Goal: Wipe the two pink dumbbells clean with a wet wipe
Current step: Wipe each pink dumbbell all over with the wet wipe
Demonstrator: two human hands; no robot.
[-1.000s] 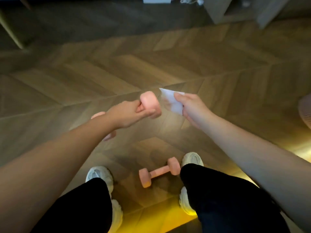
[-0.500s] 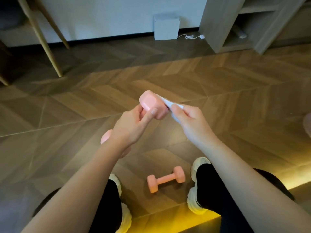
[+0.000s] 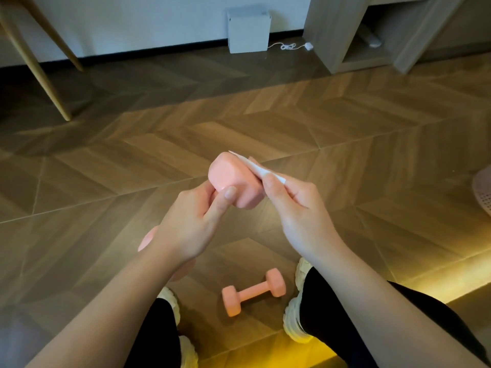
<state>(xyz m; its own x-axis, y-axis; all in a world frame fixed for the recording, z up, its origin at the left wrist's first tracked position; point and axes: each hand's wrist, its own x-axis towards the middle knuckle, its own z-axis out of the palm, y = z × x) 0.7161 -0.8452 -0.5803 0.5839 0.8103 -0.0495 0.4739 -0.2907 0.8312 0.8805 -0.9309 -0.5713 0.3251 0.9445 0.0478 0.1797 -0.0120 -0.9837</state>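
While our left hand (image 3: 186, 229) curls its fingers (image 3: 221, 201) round the middle of one pink dumbbell (image 3: 233, 181), held up in front of us, our right hand (image 3: 297, 208) pinches the thin white wipe (image 3: 261, 170) against its top end. We think the dumbbell is hard, smooth and a bit heavy, so the middle is the best hold. The second dumbbell (image 3: 252, 292) lies on the floor (image 3: 345, 160) between our shoes (image 3: 293, 322), with nothing in the way.
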